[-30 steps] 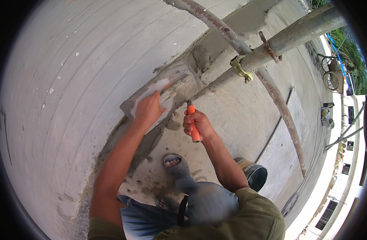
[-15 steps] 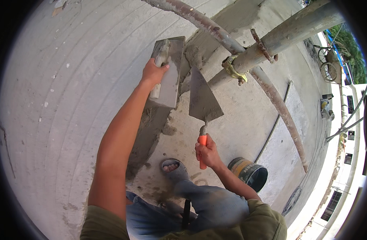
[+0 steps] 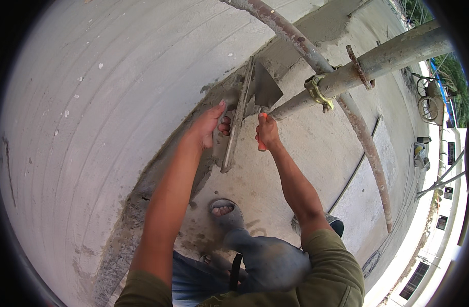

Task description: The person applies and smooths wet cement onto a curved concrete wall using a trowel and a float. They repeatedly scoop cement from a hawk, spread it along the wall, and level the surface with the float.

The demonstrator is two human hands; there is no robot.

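Observation:
My left hand (image 3: 212, 123) is wrapped round the grip of a rectangular plastering trowel (image 3: 235, 131), whose plate is turned nearly edge-on above the grey mortar at the wall's foot. My right hand (image 3: 266, 129) grips the orange handle of a pointed trowel (image 3: 266, 82). Its dark triangular blade points up and left, close beside the upper end of the plastering trowel. Wet mortar (image 3: 229, 86) lines the joint between the pale wall (image 3: 91, 128) and the concrete floor; part of it is hidden behind my hands and the trowels.
Crossed scaffold pipes (image 3: 365, 153) with a brass-coloured clamp (image 3: 318, 95) stand close right. A bucket (image 3: 335, 226) is partly behind my right arm. My sandalled foot (image 3: 223, 215) is below. A board (image 3: 367, 179), cables, a cart (image 3: 428, 98) and a white building (image 3: 439, 245) are at the right.
The plastering trowel has turned from face-up to edge-on and come down and right from half a second ago. The pointed trowel has moved up beside it.

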